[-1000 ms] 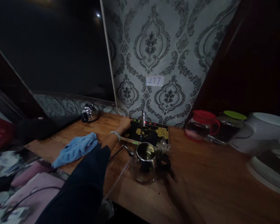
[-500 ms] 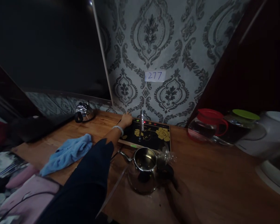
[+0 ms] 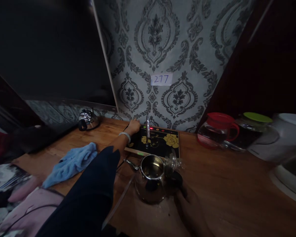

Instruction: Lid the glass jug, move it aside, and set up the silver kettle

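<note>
My left hand (image 3: 133, 126) rests at the back left corner of a black electric tea stove (image 3: 156, 149) with gold flowers, its fingers stretched toward the rear edge and partly hidden. Red digits glow on the panel beside it. A slim metal spout (image 3: 148, 130) rises over the stove. In front of it, my right hand (image 3: 188, 204) is closed around the black handle of a shiny metal kettle (image 3: 151, 189), dim in shadow. The kettle's mouth is uncovered, and a clear lid (image 3: 171, 162) stands tilted up by the handle.
A blue cloth (image 3: 72, 163) and a second metal kettle (image 3: 88, 119) lie to the left. On the right stand a red-lidded glass jug (image 3: 213, 133), a green-lidded jug (image 3: 251, 128) and a white appliance (image 3: 278, 141). A dark screen (image 3: 51, 52) hangs at upper left.
The red display on the stove has grown from a small light to wider lit digits. My left hand's fingers show slightly more spread. The kettle stays in my right hand, nearly still.
</note>
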A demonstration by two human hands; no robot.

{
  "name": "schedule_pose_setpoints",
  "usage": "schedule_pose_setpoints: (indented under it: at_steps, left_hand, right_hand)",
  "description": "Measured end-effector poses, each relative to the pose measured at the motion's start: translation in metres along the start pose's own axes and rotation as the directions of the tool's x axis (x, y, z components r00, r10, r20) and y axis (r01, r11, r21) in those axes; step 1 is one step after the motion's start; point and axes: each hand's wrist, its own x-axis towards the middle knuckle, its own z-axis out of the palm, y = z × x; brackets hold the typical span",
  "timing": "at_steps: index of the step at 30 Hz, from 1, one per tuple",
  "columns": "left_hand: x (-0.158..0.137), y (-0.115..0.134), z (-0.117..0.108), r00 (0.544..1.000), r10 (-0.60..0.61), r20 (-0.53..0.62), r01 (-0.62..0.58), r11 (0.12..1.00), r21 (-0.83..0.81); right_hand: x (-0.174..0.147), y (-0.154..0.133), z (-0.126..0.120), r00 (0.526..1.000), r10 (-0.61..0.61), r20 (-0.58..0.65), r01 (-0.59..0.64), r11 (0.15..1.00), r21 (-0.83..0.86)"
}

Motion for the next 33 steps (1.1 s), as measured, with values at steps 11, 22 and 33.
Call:
schedule_pose_setpoints:
  at_steps: [11,22,33]
  left_hand:
    - [-0.003,0.001,-0.002,1.000,-0.014,-0.001,0.014,0.999,-0.034]
    - [-0.037,0.002,-0.024,0.963,-0.167,-0.210,0.119,0.968,-0.221]
    - [-0.152,0.005,-0.043,0.797,-0.452,-0.401,0.117,0.767,-0.631]
  right_hand:
    - [0.001,0.002,-0.001,1.000,-0.017,0.016,0.017,1.000,-0.008]
    - [-0.002,0.006,0.002,0.997,-0.062,0.038,0.060,0.997,0.042]
    - [-0.003,0.009,0.010,0.993,-0.095,0.077,0.081,0.981,0.175]
